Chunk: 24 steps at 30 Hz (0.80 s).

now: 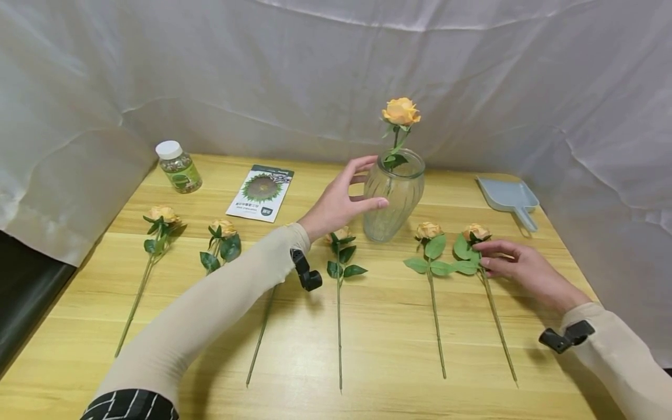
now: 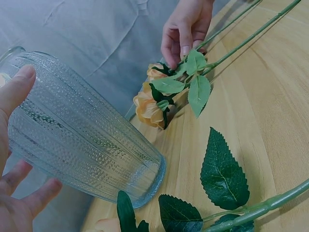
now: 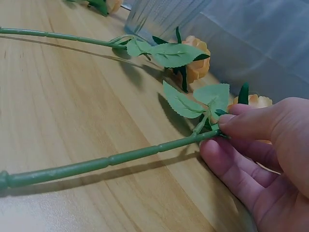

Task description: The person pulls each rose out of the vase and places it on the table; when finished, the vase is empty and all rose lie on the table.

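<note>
A ribbed clear glass vase (image 1: 392, 204) stands at the back with one yellow-orange rose (image 1: 401, 112) upright inside it. My left hand (image 1: 341, 198) holds the vase's left side, thumb in front and fingers curved round behind near the rim. On the right, my right hand (image 1: 525, 271) pinches the rightmost rose (image 1: 476, 232) just under its bloom, and its stem (image 3: 106, 162) lies along the table. Beside it is another rose (image 1: 429, 231) with light green leaves. A rose (image 1: 341, 269) with dark leaves lies below my left wrist.
Two more roses lie on the left, a far-left one (image 1: 163, 216) and one partly hidden (image 1: 223, 230) behind my left forearm. A seed packet (image 1: 261, 193) and a white-capped jar (image 1: 180, 169) stand toward the back left. A blue-grey dustpan (image 1: 508, 195) lies at the back right.
</note>
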### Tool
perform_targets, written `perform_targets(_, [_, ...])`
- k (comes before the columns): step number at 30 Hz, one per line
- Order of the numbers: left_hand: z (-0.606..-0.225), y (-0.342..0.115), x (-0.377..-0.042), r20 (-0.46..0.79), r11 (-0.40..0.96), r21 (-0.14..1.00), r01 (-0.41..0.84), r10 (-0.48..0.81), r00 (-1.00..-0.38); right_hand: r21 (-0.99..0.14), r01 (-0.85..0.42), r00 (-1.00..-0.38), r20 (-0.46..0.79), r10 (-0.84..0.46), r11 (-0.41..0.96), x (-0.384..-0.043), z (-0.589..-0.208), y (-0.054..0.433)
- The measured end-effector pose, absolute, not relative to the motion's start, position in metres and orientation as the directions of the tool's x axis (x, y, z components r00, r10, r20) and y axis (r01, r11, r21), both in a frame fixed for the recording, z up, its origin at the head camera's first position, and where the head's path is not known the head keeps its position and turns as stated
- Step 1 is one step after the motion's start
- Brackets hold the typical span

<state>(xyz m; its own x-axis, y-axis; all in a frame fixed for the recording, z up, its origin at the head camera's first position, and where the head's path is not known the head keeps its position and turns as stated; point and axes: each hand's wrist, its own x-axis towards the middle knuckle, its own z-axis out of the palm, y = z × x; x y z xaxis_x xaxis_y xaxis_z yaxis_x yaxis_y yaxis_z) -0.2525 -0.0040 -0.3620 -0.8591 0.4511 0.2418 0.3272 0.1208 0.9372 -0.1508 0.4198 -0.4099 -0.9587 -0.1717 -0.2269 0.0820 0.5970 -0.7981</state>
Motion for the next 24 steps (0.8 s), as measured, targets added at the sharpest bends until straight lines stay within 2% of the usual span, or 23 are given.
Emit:
perform_targets(11, [-0.363,-0.004,-0.253,0.236,0.118,0.940,0.319,0.448,-0.862,-0.844,0.092,-0.967,-0.203,-0.156,0.529,-0.151,-0.404,0.429])
perform_targets(18, [-0.363,-0.003,-0.254,0.211,0.119,0.949,0.291,0.443,-0.871,-0.837,0.026,-0.989,-0.102,-0.110,0.546,-0.158,-0.386,0.432])
perform_targets(20, [-0.363,-0.003,-0.255,0.209,0.117,0.951,0.287,0.443,-0.872,-0.863,0.011,-0.991,-0.074,-0.107,0.505,-0.160,-0.380,0.431])
perform_targets(24, [-0.364,-0.003,-0.254,0.216,0.117,0.948,0.296,0.447,-0.868,-0.941,-0.024,-0.995,-0.010,-0.099,0.339,-0.168,-0.366,0.426])
